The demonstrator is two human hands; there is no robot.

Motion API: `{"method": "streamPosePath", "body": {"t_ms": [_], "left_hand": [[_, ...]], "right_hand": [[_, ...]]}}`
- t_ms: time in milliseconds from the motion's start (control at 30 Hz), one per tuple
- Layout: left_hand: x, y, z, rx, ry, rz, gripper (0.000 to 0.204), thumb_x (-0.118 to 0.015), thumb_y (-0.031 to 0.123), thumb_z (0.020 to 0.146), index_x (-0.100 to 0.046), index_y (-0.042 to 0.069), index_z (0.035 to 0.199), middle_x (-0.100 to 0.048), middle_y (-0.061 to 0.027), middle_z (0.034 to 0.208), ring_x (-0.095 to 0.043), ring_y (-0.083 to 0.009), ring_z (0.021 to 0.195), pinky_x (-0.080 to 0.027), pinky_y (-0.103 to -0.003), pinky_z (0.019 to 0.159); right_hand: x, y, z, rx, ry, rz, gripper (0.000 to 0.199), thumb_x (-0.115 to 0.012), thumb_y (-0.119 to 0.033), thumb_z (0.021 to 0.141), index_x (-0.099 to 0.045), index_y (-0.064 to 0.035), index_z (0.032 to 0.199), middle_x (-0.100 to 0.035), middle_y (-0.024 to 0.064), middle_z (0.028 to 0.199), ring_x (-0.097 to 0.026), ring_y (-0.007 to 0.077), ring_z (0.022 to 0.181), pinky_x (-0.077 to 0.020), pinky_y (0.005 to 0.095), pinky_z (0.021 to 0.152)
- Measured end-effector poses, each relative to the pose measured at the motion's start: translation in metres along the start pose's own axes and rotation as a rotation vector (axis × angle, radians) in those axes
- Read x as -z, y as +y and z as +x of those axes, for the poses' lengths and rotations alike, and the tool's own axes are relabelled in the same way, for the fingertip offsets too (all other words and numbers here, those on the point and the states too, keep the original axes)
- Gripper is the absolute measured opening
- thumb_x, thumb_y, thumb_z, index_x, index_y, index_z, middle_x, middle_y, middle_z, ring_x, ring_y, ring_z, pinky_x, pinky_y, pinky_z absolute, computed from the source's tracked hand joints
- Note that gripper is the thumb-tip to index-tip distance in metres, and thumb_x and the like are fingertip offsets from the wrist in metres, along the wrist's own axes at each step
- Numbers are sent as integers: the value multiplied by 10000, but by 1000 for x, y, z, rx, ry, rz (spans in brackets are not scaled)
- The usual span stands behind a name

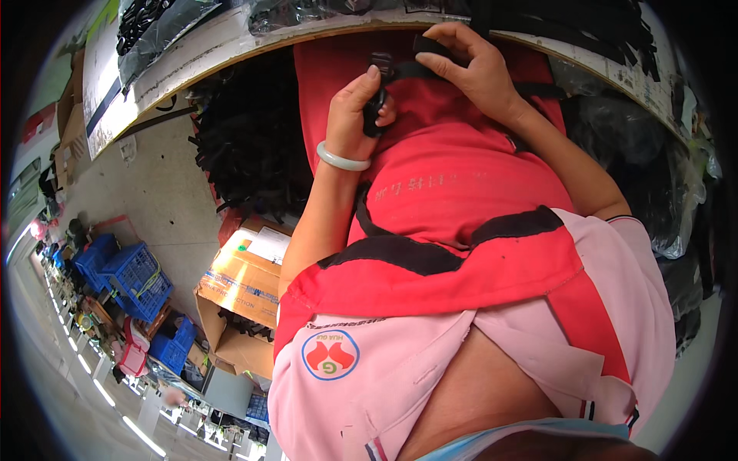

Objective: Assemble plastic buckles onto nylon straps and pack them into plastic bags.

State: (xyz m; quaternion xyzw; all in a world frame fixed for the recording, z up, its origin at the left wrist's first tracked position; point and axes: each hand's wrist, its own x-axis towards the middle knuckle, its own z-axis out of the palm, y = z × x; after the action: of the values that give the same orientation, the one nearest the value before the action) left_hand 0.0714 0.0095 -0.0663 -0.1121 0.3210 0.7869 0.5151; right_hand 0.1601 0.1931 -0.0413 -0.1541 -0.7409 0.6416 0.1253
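My left hand (357, 111), a pale bangle (343, 157) on its wrist, is closed around a black plastic buckle (381, 64). The buckle's upper end stands out past my thumb; more black material shows under my fingers, its shape partly hidden. To the right, my right hand (480, 73) pinches a black webbing strap (432, 49) between thumb and fingers. Another stretch of black webbing (411, 71) lies between the two hands, over the red apron (438, 161) on my lap. Whether it joins the buckle I cannot tell.
A worktable edge (231, 65) curves just beyond my hands, with bagged black parts (165, 34) on it. Black straps (246, 146) are heaped below at left. An open cardboard box (242, 273) stands by my left arm, blue crates (138, 280) farther left. Plastic bags (634, 154) hang at right.
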Motion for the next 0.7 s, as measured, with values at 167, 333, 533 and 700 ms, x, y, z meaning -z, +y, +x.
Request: {"method": "streamPosePath", "body": {"t_ms": [167,333,533,700], "left_hand": [[-3,-2,-7,-159,-19,495,272,-553,275,964,-598,11,1009,-536,-49,612,-456,-113,485,-371,-224,483],[-4,9,-5,-6,-113,-83,268,-530,287,960,-577,31,1025,-594,-82,914,-571,-167,760,-458,-242,520],[-7,5,-1,-56,-185,-10,187,-567,207,944,-584,39,1025,-557,-47,817,-555,-139,690,-440,-243,475],[-22,-2,-7,-258,8,300,241,-608,113,920,-624,20,1141,-580,-33,781,-509,-90,609,-392,-220,443]], "right_hand": [[12,-8,7,-443,-463,-9,267,-702,-272,863,-629,-35,963,-565,-18,743,-498,39,680,-398,202,610],[25,-36,12,-328,-434,178,234,-654,-254,902,-675,-21,917,-573,-31,701,-518,43,652,-416,216,622],[3,-45,12,-72,-448,29,180,-615,-184,913,-650,-8,895,-544,-32,821,-484,55,780,-398,228,740],[4,-38,11,-447,-386,271,207,-640,-233,899,-658,-28,875,-594,11,743,-548,80,675,-439,224,622]]}}
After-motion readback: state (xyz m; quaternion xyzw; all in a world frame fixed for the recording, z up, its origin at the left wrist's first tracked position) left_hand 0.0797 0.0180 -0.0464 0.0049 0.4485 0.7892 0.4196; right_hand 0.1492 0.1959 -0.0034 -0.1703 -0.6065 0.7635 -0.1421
